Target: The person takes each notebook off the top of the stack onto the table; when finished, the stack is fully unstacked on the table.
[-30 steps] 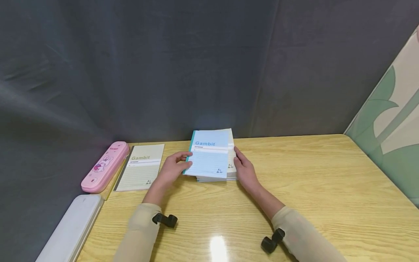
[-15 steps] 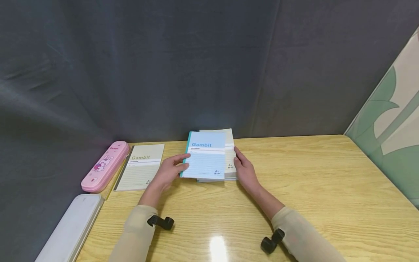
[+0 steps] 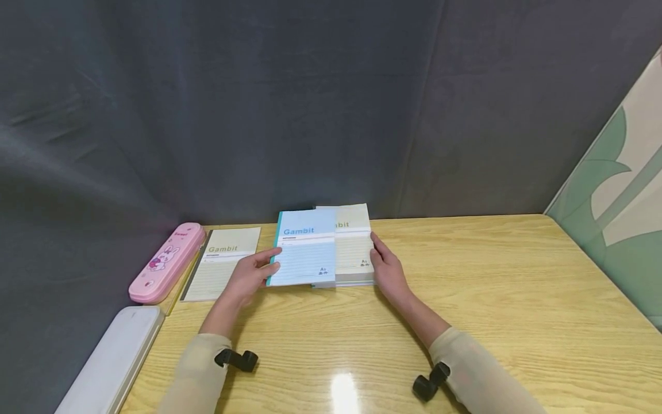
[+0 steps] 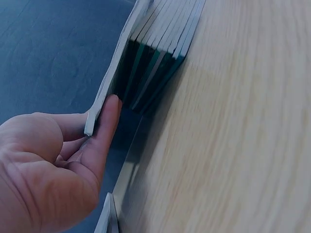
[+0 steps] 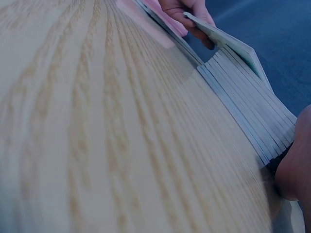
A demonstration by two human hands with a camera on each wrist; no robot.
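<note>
— Over the left part of the stack [image 3: 357, 279], the blue notebook [image 3: 307, 253]: flat or tilted?

— Tilted. Spine side raised clear, with a plain gap beneath it in the left wrist view. Opposite edge above the top cream notebook [image 3: 354, 244]; impossible to tell just where touching.

— Held how?

— Clamped at the teal spine [image 3: 277, 230] between the digits of the left hand [image 3: 243, 282]: some on the cover, at least one finger stretched beneath.

— And the right hand [image 3: 390, 276]?

— Laid against the right side of the stack, thumb and forefinger apart, not pinching anything in sight. Lower fingers hidden.

— Heavy, the blue one?

— Light, judging by so thin an edge. Probably paper-covered and bendy, yet stiff enough to carry from one side: only slightly bowed in the left wrist view.

— Slippery?

— Smooth-looking, so likely to slide easily over another cover. Hence the worth of a steadying palm at the stack.

— Fragile?

— Hardly breakable, but easy to crease, most likely at the corners.

— Best place to take hold?

— Mid-spine, bound and presumably firmest there. Thumb on the cover, fingers spread beneath. Avoid the loose edge, for fear of fanning the pages.

— Anything close to the left hand?

— Another notebook, a cream one [image 3: 214, 282], flat on the table [image 3: 465, 299], partly hidden behind that hand in the head view.
</note>
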